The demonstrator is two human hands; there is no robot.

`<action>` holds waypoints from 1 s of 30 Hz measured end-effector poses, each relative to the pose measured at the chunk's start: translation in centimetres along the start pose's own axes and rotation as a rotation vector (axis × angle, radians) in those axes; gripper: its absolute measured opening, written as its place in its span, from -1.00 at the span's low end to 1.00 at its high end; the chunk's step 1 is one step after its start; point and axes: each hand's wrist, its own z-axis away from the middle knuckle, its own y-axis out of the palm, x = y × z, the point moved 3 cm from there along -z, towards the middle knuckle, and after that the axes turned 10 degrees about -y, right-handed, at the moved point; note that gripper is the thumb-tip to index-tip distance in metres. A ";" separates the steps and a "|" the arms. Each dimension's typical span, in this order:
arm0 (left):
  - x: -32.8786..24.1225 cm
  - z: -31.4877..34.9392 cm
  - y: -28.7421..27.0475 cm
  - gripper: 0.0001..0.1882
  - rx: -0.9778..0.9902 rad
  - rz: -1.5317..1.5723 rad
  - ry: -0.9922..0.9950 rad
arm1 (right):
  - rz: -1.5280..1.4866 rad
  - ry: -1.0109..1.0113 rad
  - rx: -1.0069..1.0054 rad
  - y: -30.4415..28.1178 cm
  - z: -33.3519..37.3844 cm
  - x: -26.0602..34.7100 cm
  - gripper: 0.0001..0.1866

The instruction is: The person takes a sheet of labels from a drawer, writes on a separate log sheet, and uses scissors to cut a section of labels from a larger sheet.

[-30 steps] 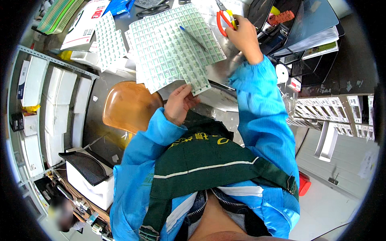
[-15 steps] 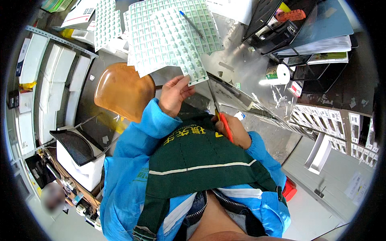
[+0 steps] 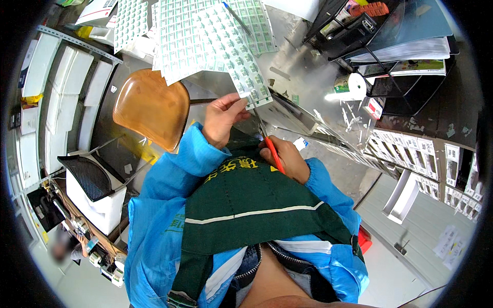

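Observation:
My left hand point(image 3: 224, 119) pinches the near corner of a sheet of small green-and-white labels point(image 3: 246, 77) between thumb and fingers. The sheet slants away from me over more printed label sheets point(image 3: 179, 43) on the table. Red-handled scissors point(image 3: 274, 155) are gripped in my right hand point(image 3: 290, 159), close to the apron. Their blades point up and left, with the tip at the sheet's near edge beside my left fingertips. I cannot tell whether the blades are cutting paper. A blue-capped pen point(image 3: 237, 19) lies on the sheets.
A brown chair seat point(image 3: 152, 110) stands left of the table. To the right are a white roll point(image 3: 352, 87), a small red-and-white box point(image 3: 374, 108), paper scraps and a black wire rack point(image 3: 393, 74) holding papers. Boxed shelves line the left; a person is at far lower left.
My right hand and the scissors have shifted left, bringing the blades from beside the sheet's right corner to its near edge. My left hand keeps its pinch. The view has shifted slightly.

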 end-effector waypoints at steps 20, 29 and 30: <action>2.2 1.3 2.0 -0.76 -0.002 -0.046 -0.015 | -0.179 -0.063 -0.082 -0.1 2.6 -2.0 -0.63; 2.7 1.9 1.9 -0.82 -0.077 -0.067 -0.020 | -0.078 -0.139 -0.089 0.0 3.1 -2.1 -0.60; 2.6 1.9 1.7 -0.82 -0.067 -0.082 -0.020 | -0.067 -0.148 -0.079 0.0 3.0 -2.1 -0.60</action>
